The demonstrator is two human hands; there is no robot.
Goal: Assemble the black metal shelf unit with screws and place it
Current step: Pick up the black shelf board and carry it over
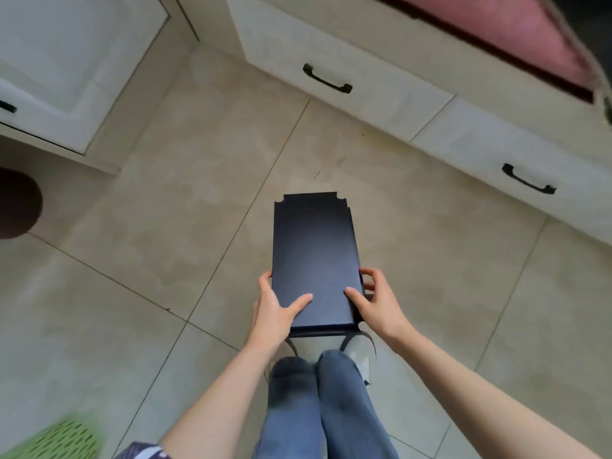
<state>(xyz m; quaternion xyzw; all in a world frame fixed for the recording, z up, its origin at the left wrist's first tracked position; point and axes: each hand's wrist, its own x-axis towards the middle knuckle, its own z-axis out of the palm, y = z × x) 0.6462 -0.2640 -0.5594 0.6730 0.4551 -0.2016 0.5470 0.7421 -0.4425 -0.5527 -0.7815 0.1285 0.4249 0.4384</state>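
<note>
Shelf [314,256], stiff black metal with a smooth top that looks slippery and fairly light, hangs over the floor [165,243] near the drawers [364,91], both hands [278,309] [374,299] gripping its near end, thumbs on top, fingers curled round the side edges.

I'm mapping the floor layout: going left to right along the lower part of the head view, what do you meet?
Green basket → left hand → black shelf → right hand.

Matt black metal shelf panel [314,256], smooth beige floor tiles [198,210], blue denim trousers [331,409].
</note>
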